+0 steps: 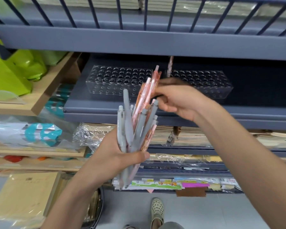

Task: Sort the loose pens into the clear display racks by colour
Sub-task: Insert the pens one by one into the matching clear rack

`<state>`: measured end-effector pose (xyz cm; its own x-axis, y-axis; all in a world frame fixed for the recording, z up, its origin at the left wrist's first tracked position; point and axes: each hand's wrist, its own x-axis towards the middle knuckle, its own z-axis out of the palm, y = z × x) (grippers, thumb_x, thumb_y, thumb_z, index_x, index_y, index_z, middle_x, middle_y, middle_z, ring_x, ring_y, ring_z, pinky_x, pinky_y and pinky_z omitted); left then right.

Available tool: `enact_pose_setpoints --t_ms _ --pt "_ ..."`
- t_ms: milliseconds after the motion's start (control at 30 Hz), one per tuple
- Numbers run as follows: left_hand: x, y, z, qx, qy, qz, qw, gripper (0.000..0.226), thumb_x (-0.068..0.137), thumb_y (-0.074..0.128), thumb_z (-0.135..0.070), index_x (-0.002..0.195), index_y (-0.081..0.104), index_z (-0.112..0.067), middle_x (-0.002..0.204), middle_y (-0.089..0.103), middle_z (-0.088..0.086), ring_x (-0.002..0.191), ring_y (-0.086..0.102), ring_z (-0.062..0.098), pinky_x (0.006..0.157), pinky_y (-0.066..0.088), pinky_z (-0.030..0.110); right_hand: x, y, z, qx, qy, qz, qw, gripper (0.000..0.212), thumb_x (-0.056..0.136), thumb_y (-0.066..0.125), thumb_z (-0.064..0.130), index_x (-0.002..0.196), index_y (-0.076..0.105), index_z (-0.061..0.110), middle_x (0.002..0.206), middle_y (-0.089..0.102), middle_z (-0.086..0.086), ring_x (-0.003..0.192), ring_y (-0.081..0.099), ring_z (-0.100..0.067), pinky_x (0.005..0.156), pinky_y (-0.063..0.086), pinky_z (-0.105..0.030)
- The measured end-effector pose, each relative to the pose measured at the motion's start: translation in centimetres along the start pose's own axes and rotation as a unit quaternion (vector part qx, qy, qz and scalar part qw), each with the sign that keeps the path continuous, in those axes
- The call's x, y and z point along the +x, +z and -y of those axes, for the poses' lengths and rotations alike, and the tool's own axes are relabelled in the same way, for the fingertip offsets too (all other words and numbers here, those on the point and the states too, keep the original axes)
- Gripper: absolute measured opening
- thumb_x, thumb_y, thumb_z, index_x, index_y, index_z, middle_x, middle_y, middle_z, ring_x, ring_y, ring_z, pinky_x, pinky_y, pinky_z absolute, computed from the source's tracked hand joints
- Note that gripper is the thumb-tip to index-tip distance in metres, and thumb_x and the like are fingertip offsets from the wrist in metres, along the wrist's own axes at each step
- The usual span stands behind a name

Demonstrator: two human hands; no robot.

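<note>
Left hand (pixel 120 156) grips bundle (pixel 128 120); right hand (pixel 180 100) pinches pink pens (pixel 145 95) before shelf edge (pixel 89 116).

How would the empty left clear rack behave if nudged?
The left clear rack looks like rigid acrylic and stands empty, so it is probably light and apt to slide on the smooth grey shelf. Low and wide, it seems unlikely to tip.
</note>
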<state>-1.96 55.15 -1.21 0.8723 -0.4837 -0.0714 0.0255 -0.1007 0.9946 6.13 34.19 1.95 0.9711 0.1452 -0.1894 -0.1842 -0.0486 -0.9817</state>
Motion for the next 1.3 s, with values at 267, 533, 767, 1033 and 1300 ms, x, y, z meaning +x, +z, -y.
enact_pose_setpoints --t_ms 267,533,767,1033,1300 --pt "-0.4 -1.1 0.4 -0.002 -0.003 0.002 1.000 0.033 0.066 0.083 -0.018 0.089 0.071 -0.039 0.074 0.071 -0.012 0.070 0.069 0.005 0.063 0.052 0.017 2.2 3.5 -0.3 0.003 0.082 0.142 0.986 0.063 0.083 0.073 0.043 0.114 0.060 -0.010 0.080 0.060 -0.009 0.045 0.035 -0.006 0.034 0.020 -0.013" --pt "-1.2 -2.9 1.0 -0.048 -0.033 -0.005 0.998 0.028 0.059 0.084 -0.027 0.084 0.074 -0.026 0.069 0.066 0.000 0.066 0.065 0.014 0.061 0.052 0.023 2.9 6.2 0.0 0.134 0.049 0.107 0.984 0.016 0.089 0.069 0.024 0.088 0.078 0.010 0.089 0.075 0.001 0.068 0.067 -0.007 0.063 0.057 -0.022" --pt "-2.2 -4.2 1.3 -0.079 -0.042 -0.008 0.996 0.025 0.066 0.080 -0.009 0.081 0.073 -0.028 0.068 0.062 -0.001 0.066 0.062 0.013 0.060 0.052 0.022 3.1 8.7 0.7 0.334 -0.010 0.023 0.942 0.012 0.095 0.060 0.014 0.097 0.067 0.005 0.094 0.072 -0.008 0.083 0.073 -0.017 0.064 0.057 -0.029" --pt "-4.0 -5.4 1.5 -0.085 -0.044 -0.004 0.995 0.026 0.068 0.077 -0.010 0.076 0.074 -0.034 0.064 0.062 -0.005 0.062 0.062 0.008 0.059 0.051 0.020 3.3 10.3 0.6 0.369 -0.082 -0.075 0.923 0.013 0.100 0.050 0.010 0.093 0.061 0.005 0.086 0.069 -0.015 0.077 0.071 -0.023 0.064 0.056 -0.033" --pt "-5.3 -6.9 2.1 -0.107 -0.044 -0.019 0.993 0.029 0.069 0.078 -0.010 0.079 0.074 -0.037 0.065 0.066 -0.007 0.060 0.065 0.009 0.057 0.053 0.021 3.4 10.5 1.2 0.301 -0.176 -0.168 0.922 0.015 0.105 0.041 0.019 0.103 0.048 0.006 0.083 0.074 -0.018 0.058 0.066 -0.023 0.056 0.054 -0.029"
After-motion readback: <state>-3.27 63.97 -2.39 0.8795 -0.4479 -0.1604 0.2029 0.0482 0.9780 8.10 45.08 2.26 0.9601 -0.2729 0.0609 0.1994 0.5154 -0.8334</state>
